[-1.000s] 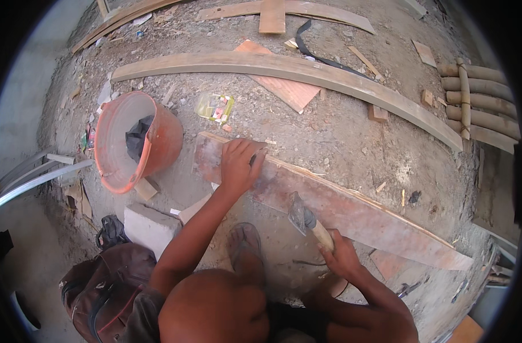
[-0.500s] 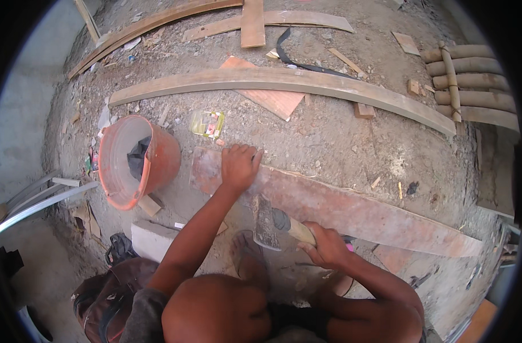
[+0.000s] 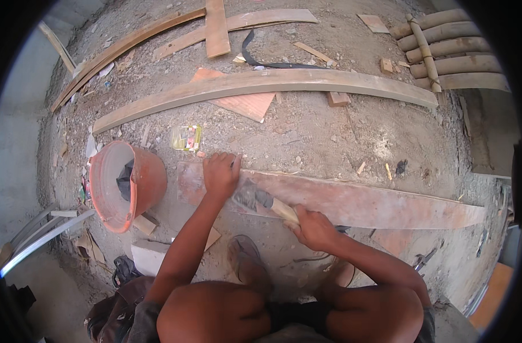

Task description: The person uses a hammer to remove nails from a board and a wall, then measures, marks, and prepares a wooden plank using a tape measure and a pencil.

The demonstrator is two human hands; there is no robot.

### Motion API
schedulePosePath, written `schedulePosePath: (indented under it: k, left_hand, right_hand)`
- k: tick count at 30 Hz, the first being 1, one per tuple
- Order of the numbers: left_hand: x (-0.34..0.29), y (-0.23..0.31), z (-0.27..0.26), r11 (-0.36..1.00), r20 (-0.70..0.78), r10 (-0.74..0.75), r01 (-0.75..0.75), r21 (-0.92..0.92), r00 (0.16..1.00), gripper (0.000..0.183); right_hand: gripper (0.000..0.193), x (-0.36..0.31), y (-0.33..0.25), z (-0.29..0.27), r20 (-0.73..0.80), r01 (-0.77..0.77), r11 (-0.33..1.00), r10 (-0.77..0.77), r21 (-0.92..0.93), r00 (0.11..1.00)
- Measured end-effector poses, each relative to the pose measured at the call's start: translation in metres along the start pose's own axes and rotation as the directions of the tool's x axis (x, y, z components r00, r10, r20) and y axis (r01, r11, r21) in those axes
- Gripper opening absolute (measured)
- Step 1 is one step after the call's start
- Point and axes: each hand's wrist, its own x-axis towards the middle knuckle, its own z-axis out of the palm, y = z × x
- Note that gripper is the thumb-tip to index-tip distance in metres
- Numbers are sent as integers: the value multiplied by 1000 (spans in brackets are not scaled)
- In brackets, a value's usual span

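A long board [image 3: 352,200], reddish and smeared with pale dust, lies across the ground in front of my feet. My left hand [image 3: 221,176] grips its far edge near the left end, fingers bent over the edge. A small dark bit shows by the thumb, too small to name. My right hand [image 3: 315,228] is closed round the wooden handle of a hatchet [image 3: 284,210]. Grey wrapping covers the handle near the head. The broad metal head is blurred and lies over the board, just right of my left wrist; whether it touches the wood I cannot tell.
An orange bucket [image 3: 152,183] with something black inside stands left of the board. Beyond lie a long timber beam [image 3: 261,83], a clear plastic package [image 3: 186,138] and a black strap [image 3: 249,54]. Bamboo poles [image 3: 444,44] are at far right, a pale block [image 3: 149,255] at near left.
The hatchet head has swung up from beside the board's near edge to over the board. My left hand still grips the board. The whole view has shifted, bringing my feet more into sight.
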Motion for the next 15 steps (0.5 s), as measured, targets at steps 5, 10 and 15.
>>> schedulePosePath:
  k: [5,10,15]
  left_hand:
    - [-1,-1,0,1000,-39,18,-17,22,999,29]
    - [2,-1,1,998,33,21,-23,65,999,28]
    - [-3,-3,-1,1000,-10,25,-26,-15,1000,28]
  right_hand:
    - [43,-3,-39,-11,44,93,994,-95,52,994]
    - [45,2,-13,3,30,-127,991,126,31,992]
    - [43,-3,-53,-23,55,32,991,-39,129,998]
